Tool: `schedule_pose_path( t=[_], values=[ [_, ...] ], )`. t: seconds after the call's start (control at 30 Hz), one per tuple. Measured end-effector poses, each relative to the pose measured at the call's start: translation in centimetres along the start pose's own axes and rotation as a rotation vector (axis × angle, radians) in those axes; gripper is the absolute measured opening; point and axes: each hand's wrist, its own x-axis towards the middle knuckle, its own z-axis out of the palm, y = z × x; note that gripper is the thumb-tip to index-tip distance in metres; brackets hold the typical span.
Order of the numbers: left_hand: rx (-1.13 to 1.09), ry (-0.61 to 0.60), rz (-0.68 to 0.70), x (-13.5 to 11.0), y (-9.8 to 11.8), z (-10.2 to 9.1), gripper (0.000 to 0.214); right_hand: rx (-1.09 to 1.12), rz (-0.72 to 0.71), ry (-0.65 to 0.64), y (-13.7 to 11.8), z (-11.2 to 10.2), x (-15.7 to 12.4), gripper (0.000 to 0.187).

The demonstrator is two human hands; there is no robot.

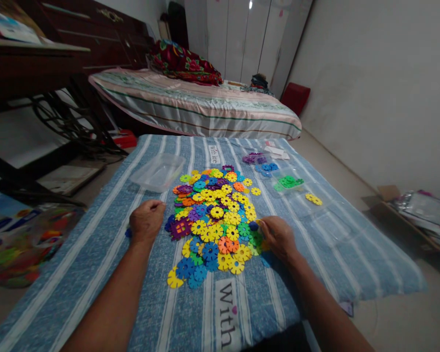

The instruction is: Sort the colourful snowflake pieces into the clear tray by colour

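Observation:
A heap of flower-shaped interlocking plastic discs (217,212) in yellow, blue, orange, green and purple is spread between my hands. My right hand (279,237) pinches at the heap's right edge, with a yellow interlocking disc (258,221) showing at its fingertips. Right beside them is a dark blue piece (254,226). My left hand (146,220) rests to the left of the heap, its fingers curled closed; whatever may be inside is hidden. Partly behind its wrist lies another dark blue piece (127,232). A square purple lattice piece (180,228) sits at the heap's left side.
On the striped cloth (190,322), a clear tub (157,187) stands at far left. Clear containers at right carry purple discs (254,158), blue discs (267,167), green discs (290,182) and yellow discs (313,199). A bed (205,110) lies beyond; a cardboard box (392,208) sits on the floor.

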Motion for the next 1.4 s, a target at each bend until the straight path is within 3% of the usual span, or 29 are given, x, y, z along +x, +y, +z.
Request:
schedule_pose_path(
  t=[0.2,0.33,0.53,0.63,0.93,1.13,1.4],
  values=[
    [0.006,0.007,0.001,0.1,0.2,-0.1,0.019,-0.082,0.008,0.09,2.1,-1.4,1.1,0.036],
    [0.007,0.004,-0.025,0.1,0.4,-0.3,0.019,-0.141,0.015,0.22,4.4,-3.3,2.9,0.033],
    [-0.002,-0.002,-0.019,0.1,0.3,-0.2,0.02,-0.424,0.199,0.42,8.7,-6.6,5.6,0.03],
    [0.003,-0.006,-0.021,0.1,0.1,-0.1,0.018,-0.481,0.212,0.477,8.8,-6.5,5.5,0.026],
    [-0.005,0.0,-0.001,0.2,-0.3,-0.2,0.02,-0.157,0.022,0.079,3.5,0.5,1.4,0.028],
    [-0.026,0.008,0.01,0.1,-0.4,-0.2,0.022,-0.051,-0.071,-0.097,2.1,0.9,1.0,0.023],
    [-0.03,-0.001,0.003,0.0,-0.1,-0.4,0.019,-0.032,-0.106,-0.109,1.4,1.2,0.9,0.022]
  ],
)
